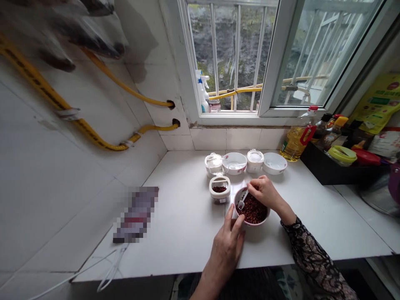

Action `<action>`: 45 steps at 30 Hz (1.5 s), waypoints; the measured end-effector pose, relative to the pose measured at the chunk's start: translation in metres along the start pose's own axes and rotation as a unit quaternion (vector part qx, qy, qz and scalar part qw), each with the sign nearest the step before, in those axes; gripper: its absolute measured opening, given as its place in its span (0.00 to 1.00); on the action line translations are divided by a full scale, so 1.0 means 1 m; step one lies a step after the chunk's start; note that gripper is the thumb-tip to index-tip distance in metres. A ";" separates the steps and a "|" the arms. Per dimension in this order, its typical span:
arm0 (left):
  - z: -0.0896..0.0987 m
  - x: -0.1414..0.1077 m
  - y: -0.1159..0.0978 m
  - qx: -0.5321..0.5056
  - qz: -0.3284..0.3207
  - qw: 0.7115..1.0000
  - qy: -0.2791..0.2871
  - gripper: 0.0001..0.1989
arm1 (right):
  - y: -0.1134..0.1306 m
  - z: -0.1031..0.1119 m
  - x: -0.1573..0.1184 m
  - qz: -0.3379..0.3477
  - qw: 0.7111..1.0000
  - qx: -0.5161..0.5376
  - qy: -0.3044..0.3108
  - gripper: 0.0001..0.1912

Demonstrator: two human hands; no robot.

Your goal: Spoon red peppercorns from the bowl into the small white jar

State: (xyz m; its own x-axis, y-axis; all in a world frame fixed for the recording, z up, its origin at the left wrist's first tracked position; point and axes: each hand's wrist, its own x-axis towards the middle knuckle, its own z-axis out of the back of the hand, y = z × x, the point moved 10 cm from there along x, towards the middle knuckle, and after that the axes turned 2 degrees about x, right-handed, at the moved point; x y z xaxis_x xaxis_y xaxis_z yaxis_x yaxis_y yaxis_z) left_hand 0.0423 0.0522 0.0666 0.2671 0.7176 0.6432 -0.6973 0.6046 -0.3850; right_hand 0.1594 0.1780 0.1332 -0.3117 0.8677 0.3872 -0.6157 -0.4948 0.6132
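Observation:
A white bowl (236,216) with a pinkish rim holds dark red-brown grains that look like Sichuan peppercorns (255,212). My right hand (265,192) pinches the handle of a small white plastic spoon (242,202), whose scoop rests at the peppercorns on the bowl's left side. At the near left rim, my left hand (225,241) grips the bowl with its fingers and thumb. Just left of the bowl stands a lidded clear jar (219,196) with similar dark grains inside. Where the left fingertips meet the bowl's underside is hidden.
Behind are two white-lidded jars (213,163) (255,161) and two white bowls (235,171) (275,163). An oil bottle (293,143) and a black seasoning rack (321,166) stand at right. A blurred-out object (136,216) with a white cable lies left.

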 end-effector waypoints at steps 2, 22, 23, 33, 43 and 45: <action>0.000 0.000 0.000 0.001 0.000 1.000 -0.001 0.21 | 0.005 -0.005 -0.001 0.014 1.000 -0.003 0.018 0.22; 0.000 0.001 0.000 -0.003 0.010 1.000 0.008 0.23 | -0.034 -0.003 -0.001 -0.131 0.968 0.211 0.017 0.26; 0.000 0.001 -0.001 -0.004 0.008 1.000 0.009 0.23 | -0.036 -0.001 -0.001 -0.137 0.967 0.216 0.013 0.25; 0.001 0.003 -0.002 -0.013 0.007 1.000 0.011 0.22 | -0.050 0.005 -0.002 -0.175 0.960 0.218 -0.023 0.24; 0.000 0.002 -0.003 -0.002 -0.002 1.000 0.003 0.22 | -0.012 0.021 0.010 -0.094 0.967 0.186 -0.145 0.25; 0.000 0.002 -0.003 0.003 -0.005 1.000 0.001 0.22 | 0.012 0.026 0.011 -0.033 0.975 0.115 -0.185 0.23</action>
State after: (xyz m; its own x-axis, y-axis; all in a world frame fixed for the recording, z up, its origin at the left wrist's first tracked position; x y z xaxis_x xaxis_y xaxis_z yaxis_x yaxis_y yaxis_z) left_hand 0.0448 0.0519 0.0689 0.2744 0.7124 0.6459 -0.6985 0.6093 -0.3753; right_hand 0.1680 0.1803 0.1627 0.0308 0.8425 0.5378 -0.4331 -0.4737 0.7668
